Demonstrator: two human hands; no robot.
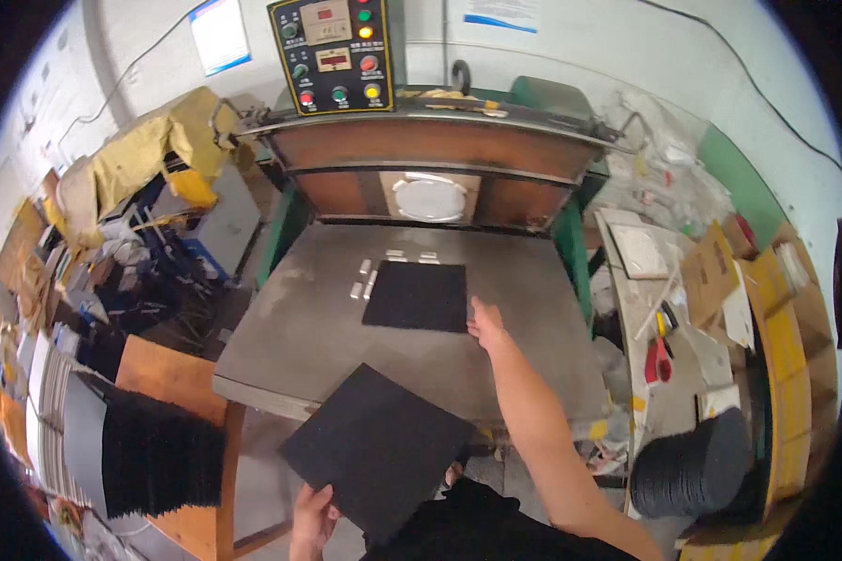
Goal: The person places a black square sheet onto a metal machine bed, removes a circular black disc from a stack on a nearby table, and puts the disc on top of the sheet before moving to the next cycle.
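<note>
My left hand [315,513] pinches the lower left edge of a square black sheet [381,447], which is held tilted in front of the machine's bed. A second black sheet [415,295] lies flat on the grey metal bed [299,351]. At its right edge is my right hand [483,324], the fingers closed on the border, though their undersides are hidden. Several small pale blocks [365,280] sit along the left and far sides of that flat sheet.
Behind the bed stands the press's upright brown plate [346,150] with a white oval piece [429,198], below a control panel [333,56]. A stack of black sheets [162,453] rests on the wooden stand at left. Round black pieces [690,467] are piled at right, near red-handled scissors [658,359].
</note>
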